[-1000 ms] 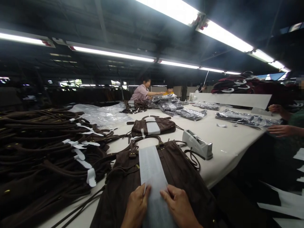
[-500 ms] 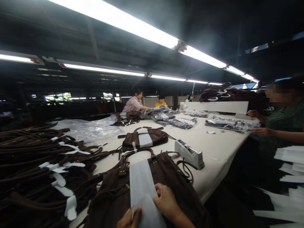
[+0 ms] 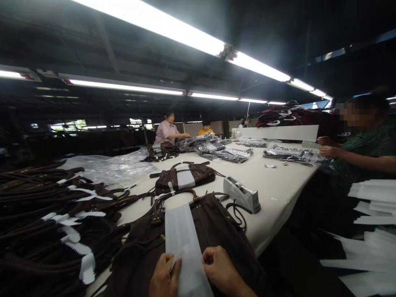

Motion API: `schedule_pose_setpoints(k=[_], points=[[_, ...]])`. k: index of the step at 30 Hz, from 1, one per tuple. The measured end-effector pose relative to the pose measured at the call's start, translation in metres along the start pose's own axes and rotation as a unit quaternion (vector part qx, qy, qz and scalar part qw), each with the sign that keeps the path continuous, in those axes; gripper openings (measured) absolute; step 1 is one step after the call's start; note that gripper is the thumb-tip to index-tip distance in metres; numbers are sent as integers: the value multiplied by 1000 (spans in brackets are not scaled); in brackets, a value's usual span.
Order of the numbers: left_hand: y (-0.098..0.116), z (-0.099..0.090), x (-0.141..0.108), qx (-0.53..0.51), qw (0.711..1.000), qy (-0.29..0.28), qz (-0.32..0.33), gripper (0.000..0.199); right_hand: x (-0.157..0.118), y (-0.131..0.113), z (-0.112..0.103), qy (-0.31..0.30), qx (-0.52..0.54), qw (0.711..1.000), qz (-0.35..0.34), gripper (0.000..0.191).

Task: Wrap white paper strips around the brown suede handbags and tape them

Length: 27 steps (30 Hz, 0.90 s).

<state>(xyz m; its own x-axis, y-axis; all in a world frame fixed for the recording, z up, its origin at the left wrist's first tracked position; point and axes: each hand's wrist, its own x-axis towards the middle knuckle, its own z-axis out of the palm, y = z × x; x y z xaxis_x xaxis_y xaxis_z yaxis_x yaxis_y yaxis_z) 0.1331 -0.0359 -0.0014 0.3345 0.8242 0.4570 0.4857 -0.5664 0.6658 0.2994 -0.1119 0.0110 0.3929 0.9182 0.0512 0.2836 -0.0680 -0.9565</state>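
Observation:
A dark brown bag (image 3: 136, 255) lies in front of me, with a long white strip (image 3: 182, 231) running down its middle. My left hand (image 3: 165, 274) pinches the strip's left edge between thumb and fingers. On the opposite edge, the fingers of my right hand (image 3: 219, 268) are closed on the same strip. Beyond it sits another brown bag (image 3: 202, 173) with a white band (image 3: 185, 176) around it. A grey tape dispenser (image 3: 241, 194) stands to the right of that bag.
Brown bags with white-wrapped handles (image 3: 40, 231) are heaped at left, near clear plastic (image 3: 114, 167). Plastic-wrapped bags (image 3: 232, 154) lie farther back on the pale table (image 3: 275, 206). White sheets (image 3: 374, 206) are at right. A person (image 3: 365, 140) stands right; others are behind the table.
The strip's near part, raised and folded before, now lies flatter on the bag. My left hand has moved slightly up and left. The view has shifted a little.

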Motion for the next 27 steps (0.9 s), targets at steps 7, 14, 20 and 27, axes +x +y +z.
schedule_pose_setpoints(k=[7,14,20,27], points=[[16,-5,-1,-16,999,11,-46,37,-8,-1,-8,-38,27,998,42,12],[20,1,4,19,997,-12,-72,22,-14,-5,-11,-34,-16,999,25,17],[23,1,4,37,993,11,-108,14,-21,-4,-13,-30,-75,996,24,26],[20,4,5,10,991,32,-130,26,-39,-16,-8,143,-172,944,-241,15]])
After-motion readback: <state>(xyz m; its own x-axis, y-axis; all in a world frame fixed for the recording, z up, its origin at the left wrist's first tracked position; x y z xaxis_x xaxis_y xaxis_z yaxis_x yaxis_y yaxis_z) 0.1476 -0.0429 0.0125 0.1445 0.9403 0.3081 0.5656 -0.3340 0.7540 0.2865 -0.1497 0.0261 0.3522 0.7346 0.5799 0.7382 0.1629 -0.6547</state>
